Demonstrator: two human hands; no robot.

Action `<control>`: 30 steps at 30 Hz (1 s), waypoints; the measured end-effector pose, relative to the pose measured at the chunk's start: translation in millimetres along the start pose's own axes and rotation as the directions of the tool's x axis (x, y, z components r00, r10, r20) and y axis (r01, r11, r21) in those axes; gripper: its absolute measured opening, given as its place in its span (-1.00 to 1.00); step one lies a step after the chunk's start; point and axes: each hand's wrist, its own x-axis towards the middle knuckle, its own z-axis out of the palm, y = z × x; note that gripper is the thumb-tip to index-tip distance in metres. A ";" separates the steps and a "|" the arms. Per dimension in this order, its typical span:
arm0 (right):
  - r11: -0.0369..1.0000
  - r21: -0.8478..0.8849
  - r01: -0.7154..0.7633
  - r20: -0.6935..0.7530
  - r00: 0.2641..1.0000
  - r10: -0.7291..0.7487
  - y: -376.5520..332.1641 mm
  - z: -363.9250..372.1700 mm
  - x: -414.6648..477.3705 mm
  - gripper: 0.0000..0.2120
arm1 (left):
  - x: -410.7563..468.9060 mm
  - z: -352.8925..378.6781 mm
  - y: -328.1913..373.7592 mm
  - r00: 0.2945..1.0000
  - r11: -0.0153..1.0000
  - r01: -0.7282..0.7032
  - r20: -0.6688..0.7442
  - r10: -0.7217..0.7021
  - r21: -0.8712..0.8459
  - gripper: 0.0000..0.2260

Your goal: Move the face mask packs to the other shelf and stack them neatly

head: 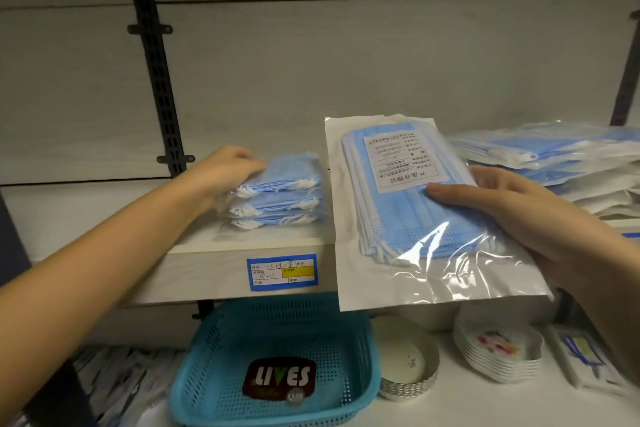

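Note:
My right hand (540, 215) grips a clear pack of blue face masks (408, 218) with a white label, held up in front of the shelf edge. My left hand (227, 166) rests flat on top of a small stack of mask packs (277, 198) on the left part of the white shelf (207, 274), fingers touching the top pack. A loose pile of more mask packs (554, 156) lies on the shelf at the right, behind my right hand.
A blue price label (282, 272) is stuck on the shelf's front edge. Below stand a blue perforated basket (277, 364), a round tin (408, 360), a stack of white dishes (498, 354) and flat packets (588, 360). A black slotted upright (159, 80) runs up the back wall.

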 end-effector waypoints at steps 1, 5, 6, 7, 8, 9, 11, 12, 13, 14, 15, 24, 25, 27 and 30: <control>1.000 0.004 0.005 -0.002 1.000 -0.005 -0.8 0.9 -1.2 -0.48 | -2.6 0.1 2.6 0.999 0.999 -0.035 -0.013 0.036 0.031 -0.63; 1.000 0.007 0.019 -0.021 1.000 -0.018 -7.1 2.6 -8.0 -0.55 | -21.3 -6.6 17.0 0.960 0.934 -0.267 -0.018 0.279 0.237 -0.63; 0.999 0.009 0.031 -0.021 0.999 -0.030 -9.7 2.6 -10.1 -0.57 | -25.0 -8.2 18.6 0.934 0.886 -0.336 -0.009 0.357 0.319 -0.64; 0.999 0.006 0.051 -0.024 0.998 -0.050 -12.1 0.9 -13.1 -0.57 | -27.6 -8.0 20.3 0.899 0.823 -0.405 0.008 0.438 0.398 -0.63; 0.997 0.004 0.071 -0.023 0.997 -0.071 -15.1 -0.8 -16.1 -0.57 | -31.4 -6.7 21.7 0.859 0.751 -0.464 0.031 0.512 0.469 -0.58; 0.996 0.009 0.091 -0.022 0.996 -0.091 -18.2 -3.5 -19.3 -0.58 | -36.2 -4.6 23.4 0.819 0.683 -0.511 0.053 0.572 0.523 -0.48; 0.992 0.013 0.128 -0.031 0.991 -0.128 -26.4 -11.8 -25.0 -0.60 | -42.9 1.1 28.2 0.764 0.599 -0.567 0.089 0.639 0.565 -0.34; 0.989 -0.005 0.146 -0.035 0.989 -0.147 -30.9 -18.0 -27.7 -0.60 | -45.5 4.3 32.0 0.746 0.580 -0.592 0.107 0.658 0.560 -0.31; 0.986 -0.028 0.163 -0.041 0.986 -0.164 -34.9 -25.1 -30.0 -0.62 | -46.9 7.6 36.1 0.730 0.565 -0.617 0.130 0.671 0.548 -0.27; 0.983 -0.046 0.175 -0.055 0.983 -0.178 -38.1 -33.7 -32.0 -0.66 | -47.9 11.6 40.7 0.714 0.552 -0.641 0.151 0.684 0.533 -0.22; 0.981 -0.060 0.183 -0.077 0.979 -0.188 -41.0 -44.2 -33.2 -0.70 | -48.7 15.7 46.4 0.702 0.540 -0.655 0.161 0.694 0.528 -0.19; 0.986 -0.137 0.094 -0.200 0.972 -0.121 -52.4 -155.2 -22.5 -0.74 | -61.5 72.2 92.5 0.684 0.511 -0.622 0.095 0.723 0.593 -0.26; 0.986 -0.145 0.085 -0.195 0.974 -0.113 -53.2 -168.2 -20.3 -0.72 | -63.2 79.7 98.3 0.694 0.523 -0.606 0.077 0.716 0.599 -0.26; 0.984 -0.159 0.079 -0.190 0.976 -0.109 -54.7 -194.1 -16.8 -0.73 | -66.6 94.9 110.5 0.704 0.533 -0.582 0.054 0.708 0.614 -0.24; 0.981 -0.164 0.100 -0.201 0.971 -0.133 -57.1 -230.9 -7.7 -0.81 | -73.1 117.0 125.8 0.712 0.529 -0.538 0.018 0.702 0.657 -0.24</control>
